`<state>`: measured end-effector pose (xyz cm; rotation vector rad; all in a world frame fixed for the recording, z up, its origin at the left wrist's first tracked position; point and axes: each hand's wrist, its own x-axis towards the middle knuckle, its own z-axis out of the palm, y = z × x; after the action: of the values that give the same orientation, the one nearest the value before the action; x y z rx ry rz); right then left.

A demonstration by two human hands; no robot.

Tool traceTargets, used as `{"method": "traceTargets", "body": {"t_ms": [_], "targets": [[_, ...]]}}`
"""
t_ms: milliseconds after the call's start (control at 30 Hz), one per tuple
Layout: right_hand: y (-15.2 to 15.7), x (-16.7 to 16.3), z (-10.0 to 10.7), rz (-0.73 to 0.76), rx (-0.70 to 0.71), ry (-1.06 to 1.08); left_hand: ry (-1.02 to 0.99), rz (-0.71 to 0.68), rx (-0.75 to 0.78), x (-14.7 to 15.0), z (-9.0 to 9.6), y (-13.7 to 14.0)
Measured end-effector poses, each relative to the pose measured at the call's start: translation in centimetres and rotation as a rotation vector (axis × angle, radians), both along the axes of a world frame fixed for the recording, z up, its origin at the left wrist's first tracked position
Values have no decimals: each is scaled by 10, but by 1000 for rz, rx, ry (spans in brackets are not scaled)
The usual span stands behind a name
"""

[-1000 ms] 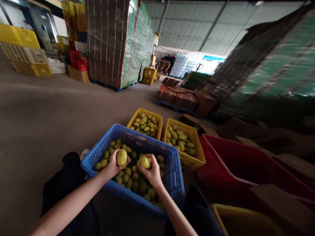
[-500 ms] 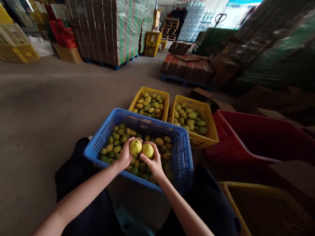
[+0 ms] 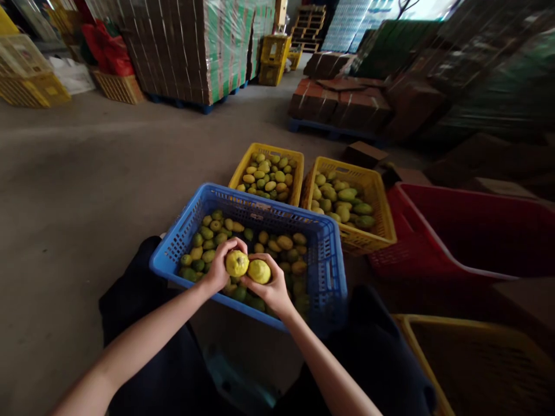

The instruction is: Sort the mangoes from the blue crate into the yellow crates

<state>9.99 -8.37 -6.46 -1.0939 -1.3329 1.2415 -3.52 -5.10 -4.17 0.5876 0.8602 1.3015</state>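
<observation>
My left hand (image 3: 220,264) is closed around a yellow lemon (image 3: 236,263), its stem end turned up toward me. Right beside it, my right hand (image 3: 274,289) grips a second yellow lemon (image 3: 259,271). The two fruits are side by side, nearly or just touching. Both hands are over a blue plastic crate (image 3: 333,271) that stands between my knees. Inside it lie many green and yellow lemons (image 3: 207,233), with a bare dark gap near the middle of its far side. My hands hide part of the fruit below them.
Two yellow crates (image 3: 299,155) of green-yellow fruit stand just beyond the blue one. A red bin (image 3: 405,231) is at the right, with another yellow crate (image 3: 416,346) at lower right. Wrapped carton stacks (image 3: 173,52) and flat cardboard on a pallet (image 3: 316,101) stand farther back.
Both lemons have turned slightly in my fingers, the left one now showing its stem end more. My view has tipped down a little, so the background sits higher.
</observation>
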Motion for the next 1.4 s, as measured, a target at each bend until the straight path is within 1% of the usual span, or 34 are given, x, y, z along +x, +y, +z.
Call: {"method": "traceTargets", "body": {"t_ms": [33, 67, 133, 200, 233, 300, 333, 367, 433, 533, 600, 667, 733, 800, 900, 967, 1033, 1133, 1200, 1300, 1400], "targets": [[0, -1, 0, -1, -13, 10, 2, 7, -15, 0, -1, 1], [1, -2, -1, -11, -44, 40, -7, 12, -72, 0, -2, 3], [4, -5, -3, -70, -181, 194, -68, 13, -282, -1, -5, 8], [9, -8, -7, -125, -424, 429, -167, -5, -488, -2, -8, 12], [12, -9, -9, -131, -558, 544, -200, -4, -563, -3, -9, 14], [18, -7, -13, -101, -767, 698, -221, 13, -655, -3, -13, 16], [20, -5, -15, -79, -829, 736, -219, 24, -690, -3, -15, 17], [22, -3, -17, -67, -862, 756, -217, 29, -721, -3, -16, 17], [25, 2, -19, -57, -875, 758, -221, -1, -760, -1, -20, 18], [26, 5, -21, -58, -897, 725, -177, -41, -789, 1, -26, 18], [25, 5, -20, -82, -946, 705, -146, -44, -793, 1, -30, 17], [25, 3, -18, -98, -990, 680, -159, -60, -800, 0, -34, 16], [24, 2, -15, -84, -987, 654, -189, -82, -792, -1, -34, 15], [23, 2, -12, -61, -932, 653, -191, -57, -753, -1, -31, 16], [23, 4, -5, -16, -738, 669, -208, -48, -640, -1, -22, 17], [22, 7, 2, 54, -593, 662, -271, -85, -557, -1, -16, 18], [22, 10, 9, 133, -501, 657, -338, -109, -474, -2, -12, 18], [21, 15, 18, 183, -460, 683, -409, -160, -386, -6, -8, 16], [20, 17, 19, 195, -440, 727, -429, -232, -376, -10, -6, 13], [19, 19, 14, 216, -404, 822, -431, -330, -375, -16, -5, 11], [18, 18, 8, 193, -441, 898, -424, -383, -354, -17, -4, 9]]}}
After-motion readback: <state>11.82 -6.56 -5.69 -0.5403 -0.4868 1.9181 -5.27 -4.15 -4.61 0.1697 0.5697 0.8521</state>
